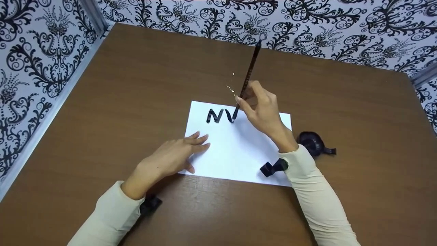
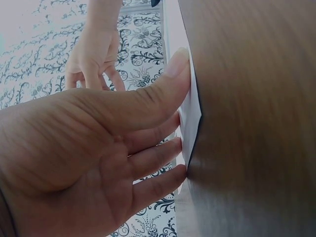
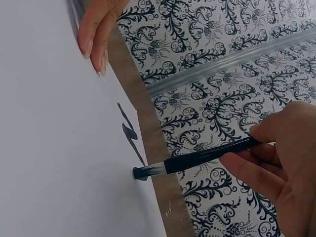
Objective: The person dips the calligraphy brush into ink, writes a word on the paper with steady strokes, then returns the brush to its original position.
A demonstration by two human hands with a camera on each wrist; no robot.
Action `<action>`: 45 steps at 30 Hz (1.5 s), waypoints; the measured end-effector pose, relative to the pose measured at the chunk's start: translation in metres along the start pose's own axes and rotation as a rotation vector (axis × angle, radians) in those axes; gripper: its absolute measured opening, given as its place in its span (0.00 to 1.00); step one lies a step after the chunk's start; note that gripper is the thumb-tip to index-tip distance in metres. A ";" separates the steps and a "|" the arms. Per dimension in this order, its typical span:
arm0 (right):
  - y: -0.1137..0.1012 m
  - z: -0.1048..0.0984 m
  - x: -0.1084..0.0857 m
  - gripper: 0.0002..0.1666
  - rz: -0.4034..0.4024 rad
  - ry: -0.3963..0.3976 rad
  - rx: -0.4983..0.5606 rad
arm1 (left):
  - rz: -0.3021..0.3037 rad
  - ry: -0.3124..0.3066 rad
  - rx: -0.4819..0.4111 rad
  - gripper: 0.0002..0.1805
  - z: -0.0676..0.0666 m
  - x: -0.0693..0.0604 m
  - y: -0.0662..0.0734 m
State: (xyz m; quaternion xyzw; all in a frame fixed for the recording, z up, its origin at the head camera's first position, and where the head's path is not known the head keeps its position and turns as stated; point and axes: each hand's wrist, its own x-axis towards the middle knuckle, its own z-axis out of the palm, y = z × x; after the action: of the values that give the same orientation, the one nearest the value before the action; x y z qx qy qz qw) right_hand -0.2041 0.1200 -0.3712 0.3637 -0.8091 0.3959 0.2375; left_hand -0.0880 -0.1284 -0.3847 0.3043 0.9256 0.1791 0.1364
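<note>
A white sheet of paper [image 1: 235, 150] lies on the brown table, with black painted strokes [image 1: 215, 116] near its far edge that look like an N and part of another letter. My right hand [image 1: 264, 106] pinches a dark paintbrush [image 1: 251, 65] low on its handle, between thumb and fingers. In the right wrist view the brush's black, wet-looking tip [image 3: 142, 173] touches the paper. My left hand [image 1: 170, 155] rests on the sheet's left side with fingers spread; in the left wrist view its thumb [image 2: 177, 64] lies at the paper's edge.
A small round black dish [image 1: 311, 141] with a short handle stands right of the paper, partly behind my right sleeve. Black wrist cameras hang under both wrists. Patterned black-and-white walls [image 1: 58, 51] border the brown table [image 1: 153, 85] at the back and left.
</note>
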 end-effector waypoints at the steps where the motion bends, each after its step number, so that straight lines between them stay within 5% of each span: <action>1: 0.000 -0.001 0.000 0.12 0.000 -0.007 0.001 | 0.001 0.002 -0.002 0.41 0.000 0.000 0.000; 17: -0.004 -0.005 0.001 0.11 0.014 -0.040 0.026 | -0.019 -0.016 -0.017 0.41 0.000 0.001 0.001; 45: 0.007 -0.005 0.000 0.11 -0.023 0.032 -0.067 | 0.003 -0.001 -0.016 0.41 0.000 0.000 -0.001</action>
State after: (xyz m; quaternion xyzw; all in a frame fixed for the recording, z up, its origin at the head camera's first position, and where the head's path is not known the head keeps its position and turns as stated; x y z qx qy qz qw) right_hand -0.2088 0.1267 -0.3717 0.3582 -0.8137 0.3718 0.2671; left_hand -0.0881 -0.1289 -0.3852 0.3044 0.9236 0.1868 0.1390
